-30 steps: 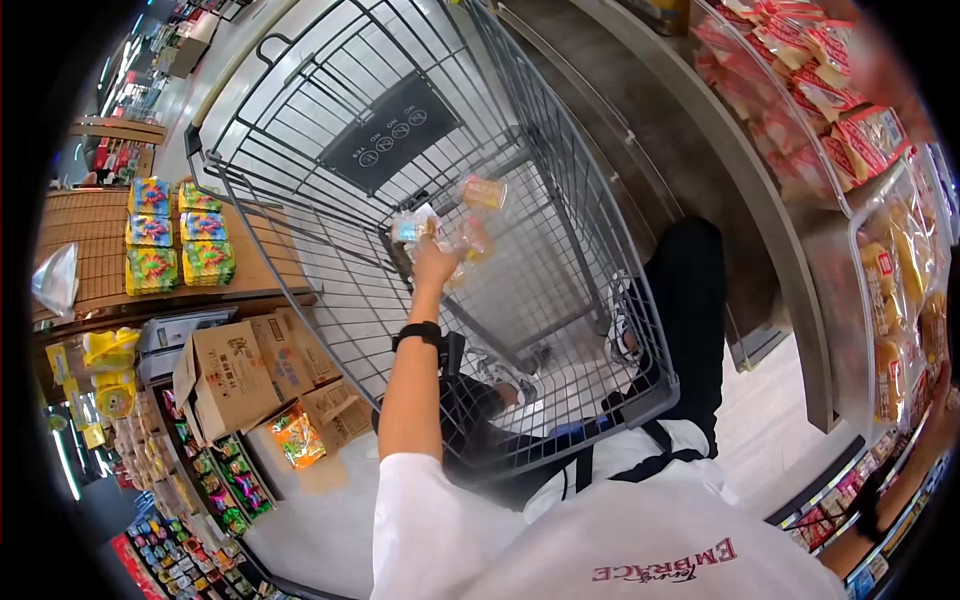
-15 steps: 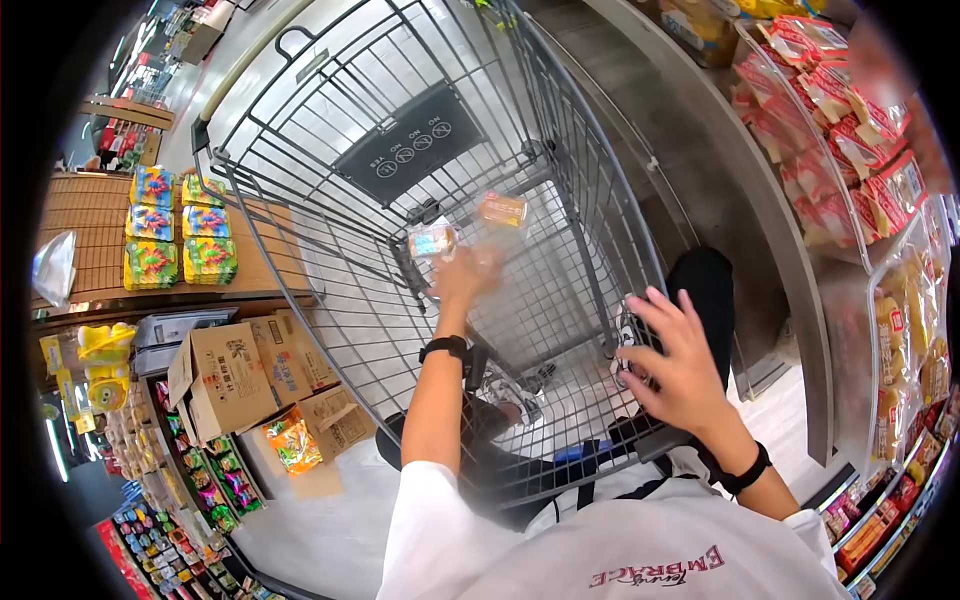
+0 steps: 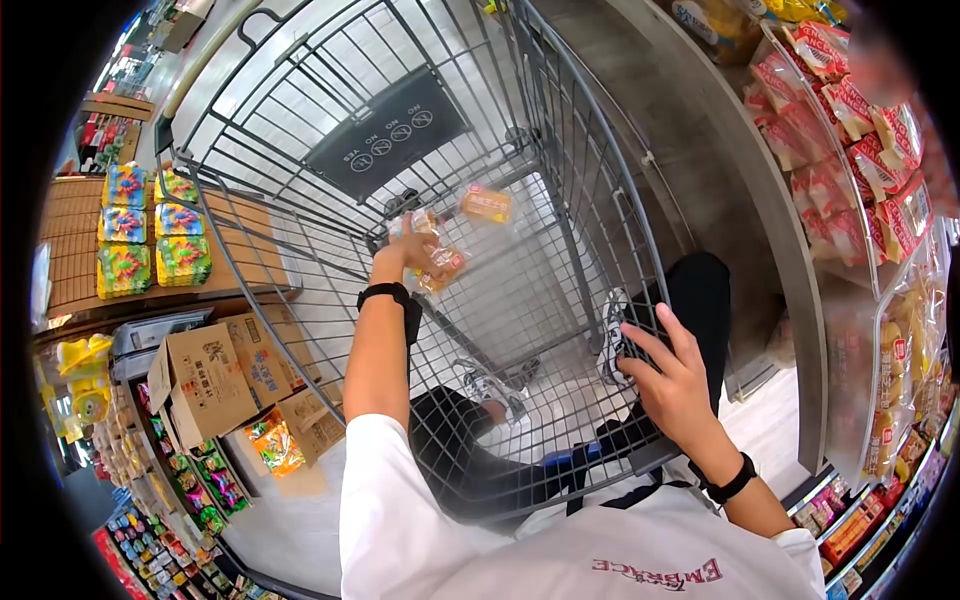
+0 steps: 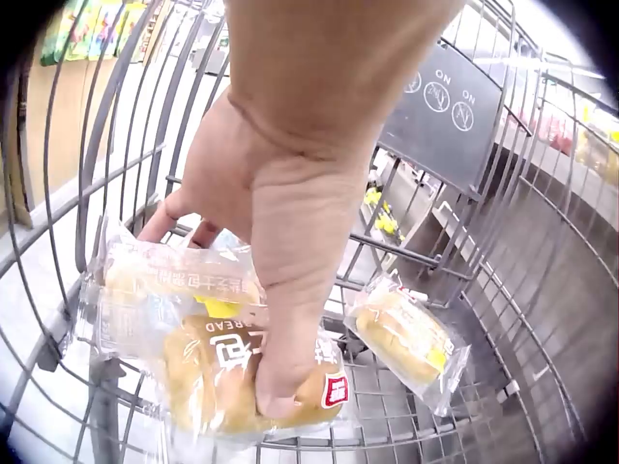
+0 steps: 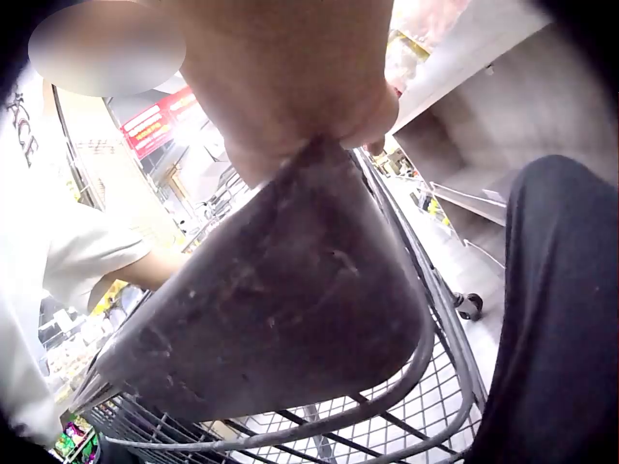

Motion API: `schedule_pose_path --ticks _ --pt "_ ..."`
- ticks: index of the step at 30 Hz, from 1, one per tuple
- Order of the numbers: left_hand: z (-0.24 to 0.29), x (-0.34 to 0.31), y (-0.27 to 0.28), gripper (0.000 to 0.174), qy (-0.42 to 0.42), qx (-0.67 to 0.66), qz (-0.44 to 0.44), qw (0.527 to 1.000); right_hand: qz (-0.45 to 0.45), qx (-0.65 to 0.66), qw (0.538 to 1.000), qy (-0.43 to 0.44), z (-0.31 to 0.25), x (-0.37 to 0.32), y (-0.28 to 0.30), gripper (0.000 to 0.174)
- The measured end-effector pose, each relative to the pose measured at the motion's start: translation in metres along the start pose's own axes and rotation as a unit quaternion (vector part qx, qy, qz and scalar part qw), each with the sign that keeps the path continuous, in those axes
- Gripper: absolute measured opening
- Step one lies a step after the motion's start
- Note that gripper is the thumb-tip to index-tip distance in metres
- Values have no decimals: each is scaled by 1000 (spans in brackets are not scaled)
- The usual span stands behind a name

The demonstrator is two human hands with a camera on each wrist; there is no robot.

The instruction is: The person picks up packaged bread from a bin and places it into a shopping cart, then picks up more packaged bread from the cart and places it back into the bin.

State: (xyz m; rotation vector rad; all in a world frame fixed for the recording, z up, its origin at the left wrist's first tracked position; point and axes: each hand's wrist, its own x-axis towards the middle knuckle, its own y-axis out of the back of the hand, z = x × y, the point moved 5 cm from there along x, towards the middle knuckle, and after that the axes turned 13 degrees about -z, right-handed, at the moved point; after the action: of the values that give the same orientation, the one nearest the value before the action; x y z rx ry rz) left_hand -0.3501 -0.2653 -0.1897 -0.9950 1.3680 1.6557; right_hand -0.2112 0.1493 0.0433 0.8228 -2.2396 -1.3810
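In the head view, my left hand is down inside the cart, on wrapped bread. The left wrist view shows the hand with its thumb pressed on one clear-wrapped bread and its fingers behind a second pack, partly hidden. Apart from them, another wrapped bread lies on the wire base. My right hand is at the cart's near right rim, fingers spread and holding nothing; in the right wrist view its fingers are mostly hidden beyond a dark panel.
Shelves with red-and-white packets and bagged bread stand on the right. At left are colourful packs on a wooden display and a cardboard box. The wearer's legs and shoes are under and beside the cart.
My right hand has come from the right-hand shelf to the cart's rim. The left hand has shifted left and lies over the packs near the cart's left side.
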Motion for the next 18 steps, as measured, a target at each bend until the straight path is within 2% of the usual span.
schedule_pose_path --ticks 4,6,7,9,10,11,13,14,16,18 --pt "-11 18 -12 94 10 -17 37 999 8 3 1000 0 1 -1 1 12" --pt "-19 42 -21 82 -10 -17 55 998 0 29 1000 5 2 -2 2 12" --pt "-4 28 -21 82 -11 -14 53 998 1 30 1000 1 3 -3 1 12" --pt "30 -12 -21 85 47 -95 115 988 11 31 999 16 3 -3 1 11" --pt "54 -41 -16 82 104 -56 132 984 9 33 999 13 4 -4 1 11" --pt "58 -44 -20 82 104 -54 129 985 11 37 999 17 5 -4 0 11" --pt "71 -56 -29 79 51 -24 109 992 12 50 998 21 5 -4 -2 11" --pt "79 -65 -35 79 56 -23 104 993 18 56 998 22 6 -4 -3 12" --pt "144 -103 -45 77 -86 80 4 993 27 66 997 23 6 -5 -3 14" --pt "176 -101 -76 76 -172 132 -93 972 26 71 997 24 7 -4 -3 15"
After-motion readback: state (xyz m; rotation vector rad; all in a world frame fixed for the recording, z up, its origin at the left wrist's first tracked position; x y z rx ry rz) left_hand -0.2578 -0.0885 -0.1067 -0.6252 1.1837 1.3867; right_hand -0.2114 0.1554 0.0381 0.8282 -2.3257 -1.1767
